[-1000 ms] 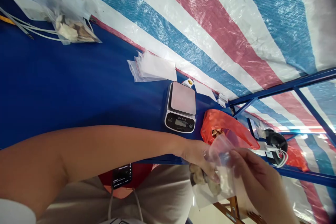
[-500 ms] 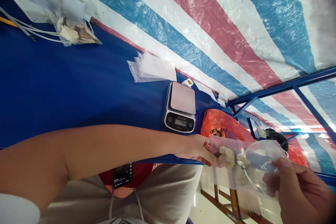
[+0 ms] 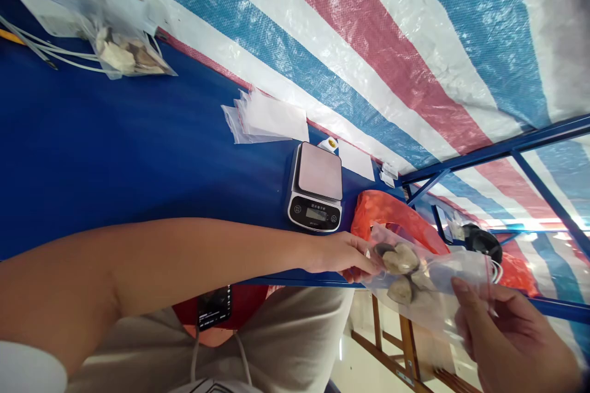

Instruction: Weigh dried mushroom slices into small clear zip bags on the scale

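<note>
A clear zip bag (image 3: 442,301) with several pale and dark dried pieces (image 3: 402,259) inside is stretched between my two hands. My left hand (image 3: 353,256) has its fingers closed on the bag's left end, near the pieces. At the opposite end, by the red zip strip, my right hand (image 3: 511,325) pinches the bag between thumb and fingers. Just behind the bag lies an orange-red plastic bag (image 3: 391,209). A digital kitchen scale (image 3: 318,187) stands left of it, with nothing on its plate.
Flat clear bags (image 3: 271,120) lie behind the scale on the blue table (image 3: 115,153). A filled bag (image 3: 126,55) and white cables are at the far left. White paper (image 3: 357,161) lies at the back edge. A phone (image 3: 216,308) rests on my lap.
The bag has tilted and shifted slightly left, and its pieces show more clearly. My right hand has moved a little left. My left fingers have drawn back to the bag's edge.
</note>
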Tool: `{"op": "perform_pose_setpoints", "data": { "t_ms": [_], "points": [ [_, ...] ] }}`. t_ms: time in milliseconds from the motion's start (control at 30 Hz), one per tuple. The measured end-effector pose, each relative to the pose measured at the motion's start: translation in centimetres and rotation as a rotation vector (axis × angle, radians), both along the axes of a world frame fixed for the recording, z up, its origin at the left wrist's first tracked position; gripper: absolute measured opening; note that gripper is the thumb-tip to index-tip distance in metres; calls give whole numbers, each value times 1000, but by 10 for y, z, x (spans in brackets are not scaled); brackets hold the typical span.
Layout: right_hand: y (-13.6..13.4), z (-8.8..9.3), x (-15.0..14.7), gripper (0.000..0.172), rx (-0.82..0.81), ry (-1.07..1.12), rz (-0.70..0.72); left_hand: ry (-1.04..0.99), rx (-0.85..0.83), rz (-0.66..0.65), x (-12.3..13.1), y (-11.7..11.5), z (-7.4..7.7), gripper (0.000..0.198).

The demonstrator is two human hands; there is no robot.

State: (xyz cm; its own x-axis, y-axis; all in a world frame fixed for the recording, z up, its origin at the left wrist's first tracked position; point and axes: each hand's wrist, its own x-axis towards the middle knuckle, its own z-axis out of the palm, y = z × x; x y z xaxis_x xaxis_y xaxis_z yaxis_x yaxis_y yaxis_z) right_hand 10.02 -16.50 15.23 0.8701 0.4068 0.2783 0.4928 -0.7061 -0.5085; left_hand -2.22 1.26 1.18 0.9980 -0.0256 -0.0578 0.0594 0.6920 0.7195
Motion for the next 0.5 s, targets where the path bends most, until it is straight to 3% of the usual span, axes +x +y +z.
{"op": "perform_pose_setpoints", "data": {
  "t_ms": [67, 200, 500],
  "points": [
    [1, 2, 1, 56, -6, 62, -37, 5, -29, 2, 0, 0, 1, 40],
    [-2, 3, 9, 59, -27, 210, 54, -8, -39, 45, -1, 0, 3, 53],
    [-4, 0, 10, 48, 44, 148, 126, -12, 46, 143, -3, -1, 8, 56]
  ]
}}
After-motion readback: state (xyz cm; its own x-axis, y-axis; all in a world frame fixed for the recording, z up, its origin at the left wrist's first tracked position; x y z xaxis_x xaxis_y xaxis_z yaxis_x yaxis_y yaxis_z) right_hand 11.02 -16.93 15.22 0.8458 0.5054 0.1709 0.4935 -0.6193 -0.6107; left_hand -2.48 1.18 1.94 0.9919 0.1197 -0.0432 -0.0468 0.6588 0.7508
